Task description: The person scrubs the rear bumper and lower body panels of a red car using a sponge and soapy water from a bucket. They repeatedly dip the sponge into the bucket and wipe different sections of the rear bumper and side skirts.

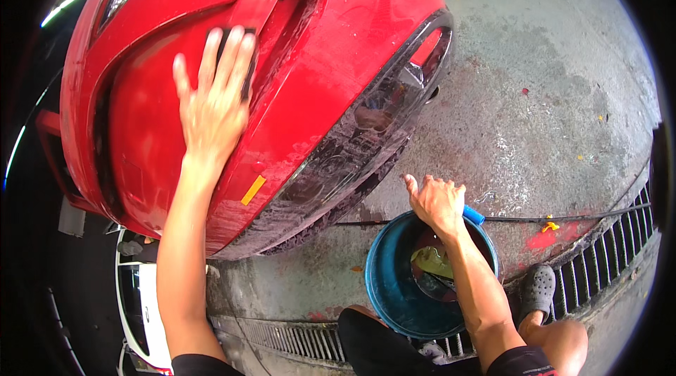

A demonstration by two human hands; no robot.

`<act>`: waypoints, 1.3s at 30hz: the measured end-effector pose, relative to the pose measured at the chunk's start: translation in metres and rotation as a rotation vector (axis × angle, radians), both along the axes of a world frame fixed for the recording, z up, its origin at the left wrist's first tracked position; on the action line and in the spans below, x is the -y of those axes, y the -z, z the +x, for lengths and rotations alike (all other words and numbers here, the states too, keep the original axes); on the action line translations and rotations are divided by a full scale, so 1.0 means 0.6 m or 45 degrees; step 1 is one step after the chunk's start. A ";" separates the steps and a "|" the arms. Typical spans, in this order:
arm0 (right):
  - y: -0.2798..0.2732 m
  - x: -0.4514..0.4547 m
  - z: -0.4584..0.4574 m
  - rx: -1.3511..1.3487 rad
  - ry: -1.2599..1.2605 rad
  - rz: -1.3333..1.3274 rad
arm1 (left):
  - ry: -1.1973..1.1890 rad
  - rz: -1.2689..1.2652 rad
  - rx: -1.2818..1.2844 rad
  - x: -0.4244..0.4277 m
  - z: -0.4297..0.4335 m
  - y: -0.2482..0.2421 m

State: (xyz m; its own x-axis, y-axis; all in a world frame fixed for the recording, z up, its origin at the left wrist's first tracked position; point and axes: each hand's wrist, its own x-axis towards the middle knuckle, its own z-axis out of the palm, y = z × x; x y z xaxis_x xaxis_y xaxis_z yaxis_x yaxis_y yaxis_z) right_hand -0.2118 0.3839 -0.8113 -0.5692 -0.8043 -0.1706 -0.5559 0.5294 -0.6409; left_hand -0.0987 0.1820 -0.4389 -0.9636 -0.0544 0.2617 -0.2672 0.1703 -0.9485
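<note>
My left hand (215, 104) lies flat with fingers spread on a dark flat pad (248, 72), pressing it against the wet red body panel (296, 117) of a car. The pad mostly hides under my fingers. Over the rim of a blue plastic bucket (380, 275) is my right hand (435, 201), knuckles up and fingers bent; whether it grips anything cannot be told. A yellowish-green cloth (433, 261) lies inside the bucket, partly behind my right forearm. Below my left hand, a short strip of yellow tape (254, 190) sticks to the red panel near a dark-tinted lamp (338, 165).
A black hose (570, 216) with a blue end (473, 215) runs behind the bucket over wet concrete (528, 59). Metal drain grating (597, 265) curves past my feet. A small yellow piece (550, 226) lies on the floor. A white car (150, 312) stands at the lower left.
</note>
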 end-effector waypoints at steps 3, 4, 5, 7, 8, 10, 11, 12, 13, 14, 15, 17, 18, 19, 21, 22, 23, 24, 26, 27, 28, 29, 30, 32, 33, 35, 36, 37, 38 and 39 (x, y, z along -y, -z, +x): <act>0.006 0.001 0.013 -0.045 -0.034 -0.060 | 0.035 0.042 -0.004 -0.006 -0.017 -0.011; 0.001 -0.001 0.012 0.005 -0.067 -0.043 | 0.030 -0.035 0.005 -0.005 -0.062 -0.018; 0.002 0.001 0.018 0.041 -0.058 -0.064 | 0.025 -0.119 0.025 -0.001 -0.107 -0.027; 0.015 0.009 0.018 0.093 -0.023 -0.101 | 0.172 -0.015 -0.088 0.022 -0.179 -0.020; 0.009 0.012 0.010 0.123 0.014 -0.113 | 0.196 0.048 -0.102 0.015 -0.195 -0.021; 0.001 0.004 -0.002 0.184 0.104 -0.134 | 0.113 0.080 -0.075 -0.008 -0.166 -0.019; 0.005 0.006 -0.007 0.157 0.096 -0.116 | 0.072 0.119 -0.079 -0.014 -0.133 -0.013; 0.005 0.008 -0.005 0.146 0.089 -0.111 | 0.058 0.135 -0.101 -0.011 -0.089 -0.003; 0.003 0.015 0.008 0.138 0.075 -0.110 | 0.037 0.146 -0.121 -0.002 -0.058 -0.001; 0.012 0.023 0.017 0.098 0.107 -0.142 | 0.150 0.121 -0.147 0.010 -0.074 -0.002; 0.012 0.024 0.012 0.120 0.070 -0.131 | 0.161 0.101 -0.115 0.004 -0.110 -0.010; -0.004 0.025 0.016 0.177 0.013 -0.111 | 0.164 0.105 -0.111 -0.001 -0.193 -0.033; -0.005 0.022 0.019 0.203 0.030 -0.114 | 0.215 0.025 -0.140 0.021 -0.221 -0.035; -0.009 0.023 0.014 0.229 0.055 -0.126 | 0.181 0.036 -0.149 0.021 -0.235 -0.037; -0.011 0.022 -0.008 0.280 0.093 -0.121 | 0.235 0.095 -0.128 0.006 -0.209 -0.025; -0.012 0.021 -0.017 0.307 0.091 -0.105 | 0.234 0.092 -0.134 0.016 -0.168 -0.012; -0.008 0.017 -0.023 0.330 0.089 -0.085 | 0.180 0.111 -0.138 0.006 -0.120 0.001; -0.009 0.022 -0.016 0.323 0.078 -0.085 | 0.090 0.096 -0.116 -0.010 -0.076 -0.002; 0.004 0.027 -0.005 0.194 0.058 -0.084 | 0.129 0.098 -0.126 0.000 -0.068 0.001; 0.013 0.024 0.006 0.122 0.025 -0.075 | 0.088 0.093 -0.074 -0.013 -0.111 -0.009; 0.012 0.030 0.015 0.113 -0.001 -0.056 | 0.180 0.072 -0.073 0.002 -0.146 -0.024; -0.001 0.032 0.020 0.126 -0.022 -0.050 | 0.267 0.055 -0.073 0.015 -0.151 -0.032; -0.010 0.030 0.015 0.187 -0.016 -0.049 | 0.254 0.033 -0.046 0.010 -0.134 -0.031; -0.014 0.023 -0.012 0.230 0.013 -0.037 | 0.247 0.097 -0.049 0.005 -0.075 -0.017; -0.012 0.017 -0.030 0.215 0.025 0.000 | 0.168 0.159 -0.039 -0.008 -0.014 -0.004; -0.011 0.019 -0.026 0.239 0.019 0.003 | -0.056 0.251 -0.056 -0.002 0.186 0.010; -0.018 0.025 -0.008 0.226 -0.037 -0.007 | -0.136 0.245 -0.009 0.004 0.309 -0.005; -0.023 0.029 0.013 0.206 -0.077 -0.020 | -0.198 0.222 0.030 0.008 0.417 -0.023; -0.020 0.027 0.025 0.163 -0.103 -0.009 | -0.222 0.237 0.015 0.004 0.421 -0.025; -0.016 0.024 0.028 0.126 -0.100 0.007 | -0.249 0.261 -0.011 -0.007 0.412 -0.015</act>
State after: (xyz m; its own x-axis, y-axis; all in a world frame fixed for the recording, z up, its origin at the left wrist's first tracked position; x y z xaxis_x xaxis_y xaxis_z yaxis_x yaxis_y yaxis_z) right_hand -0.1949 0.3696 -0.8014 -0.4847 -0.8445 -0.2277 -0.5298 0.4906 -0.6918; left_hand 0.1487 0.1863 -0.4300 -0.9274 -0.2914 0.2345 -0.3219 0.3029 -0.8970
